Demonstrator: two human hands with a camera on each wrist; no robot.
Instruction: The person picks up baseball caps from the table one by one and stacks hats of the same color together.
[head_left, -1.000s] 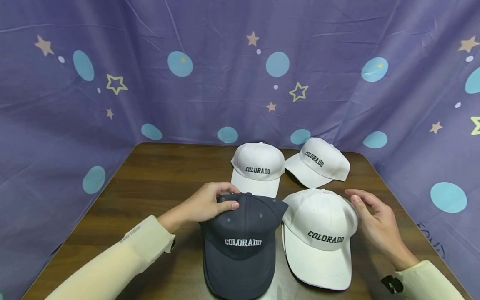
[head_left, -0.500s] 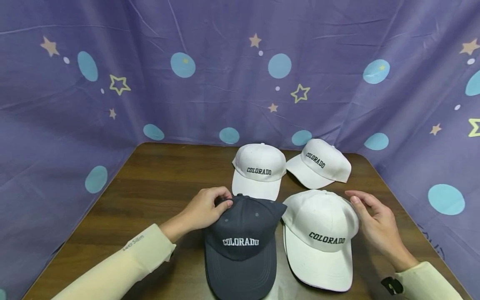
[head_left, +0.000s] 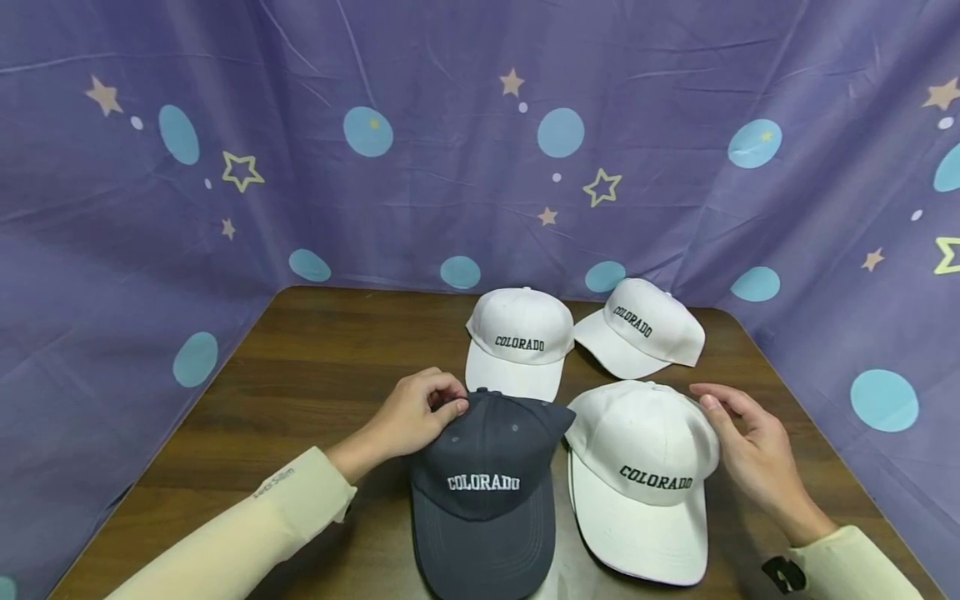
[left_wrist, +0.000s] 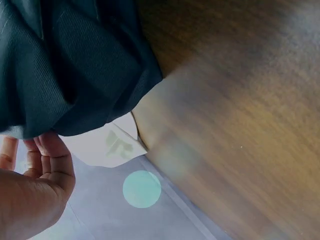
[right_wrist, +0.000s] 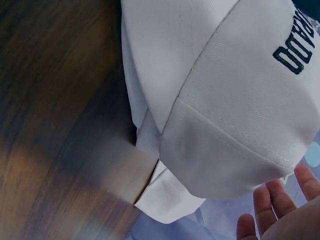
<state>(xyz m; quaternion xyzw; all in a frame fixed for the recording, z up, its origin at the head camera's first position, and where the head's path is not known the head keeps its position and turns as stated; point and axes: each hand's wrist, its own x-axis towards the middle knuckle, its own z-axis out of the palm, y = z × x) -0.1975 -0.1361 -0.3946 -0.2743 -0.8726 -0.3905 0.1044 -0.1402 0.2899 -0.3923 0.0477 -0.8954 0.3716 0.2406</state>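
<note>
A dark navy baseball cap [head_left: 483, 475] with white COLORADO lettering lies at the front, its brim toward me. My left hand [head_left: 408, 412] pinches its back left edge between thumb and curled fingers. In the left wrist view, the fingertips [left_wrist: 55, 150] are at the lower edge of the dark cap [left_wrist: 75, 70]. To the right is a white COLORADO cap [head_left: 641, 454], a second layer showing under its edge in the right wrist view. My right hand [head_left: 757, 454] is at its back right side, fingers loosely extended, fingertips [right_wrist: 272, 190] right at the edge.
Two more white caps stand farther back: one cap [head_left: 517, 333] behind the dark one, another cap [head_left: 641, 329] turned at an angle at the back right. The wooden table [head_left: 300, 367] ends at a purple patterned curtain [head_left: 450, 192] on the back and sides.
My left hand has slid slightly back and left along the dark cap, its thumb moving from the crown toward the edge. The right hand and the white caps hold their places.
</note>
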